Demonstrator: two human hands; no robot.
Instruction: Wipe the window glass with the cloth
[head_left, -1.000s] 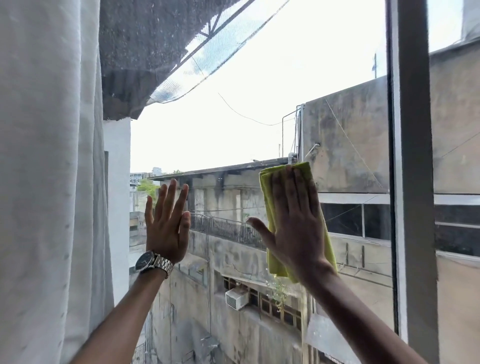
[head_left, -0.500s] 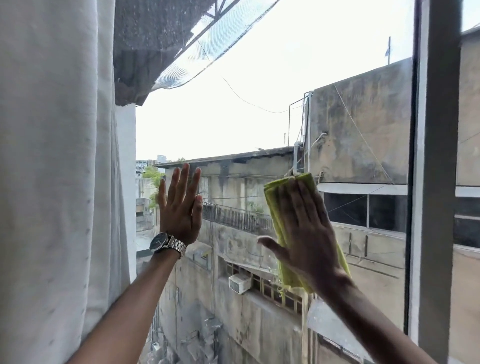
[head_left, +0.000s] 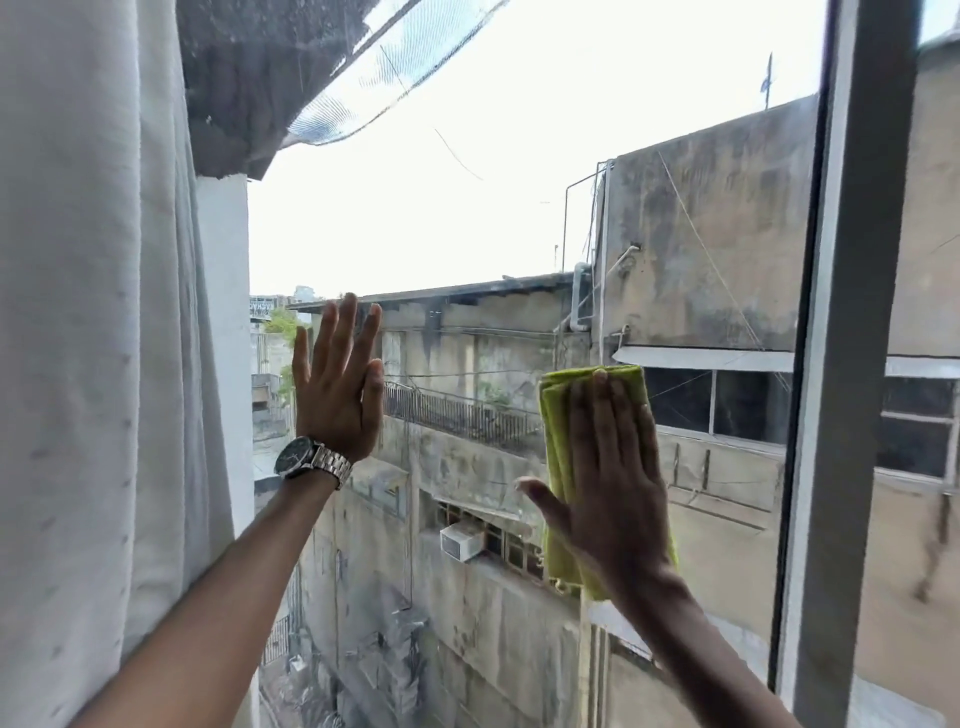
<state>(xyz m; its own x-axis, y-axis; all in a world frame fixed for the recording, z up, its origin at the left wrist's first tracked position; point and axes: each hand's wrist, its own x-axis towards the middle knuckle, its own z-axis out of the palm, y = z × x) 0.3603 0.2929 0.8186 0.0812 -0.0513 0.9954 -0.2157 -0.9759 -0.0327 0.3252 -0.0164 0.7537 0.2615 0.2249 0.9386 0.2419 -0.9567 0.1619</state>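
Grey, weather-stained buildings fill the view beyond the window glass, under a bright washed-out sky. White curtain hangs along the left edge; dark window frame stands upright at the right.

Cloth: yellow-green, folded into a long narrow pad, pinned flat to the pane in the lower right part, just left of the frame. My right hand lies spread over it, palm and 4 fingers pressing, thumb out to the left on bare glass. No pinch, no clench: the cloth is held by pressure alone.

Left hand: open, fingers straight and upward, grasping nothing, held flat at the pane well left of the cloth. Whether the palm fully touches I cannot tell. Metal wristwatch on that wrist.

Handling, as I judge it:
- Cloth looks soft, light and limp; the folds would slump or fall off the glass if the pressure eased.
- Best hold is the broad flat palm across its middle, fingertips near the top edge to stop it bunching.
- Glass is rigid, smooth and slippery, and breakable; firm, even pressure, no jabs.
- Lower end of the cloth trails below the wrist, loose; it may drag or unfold on a stroke.
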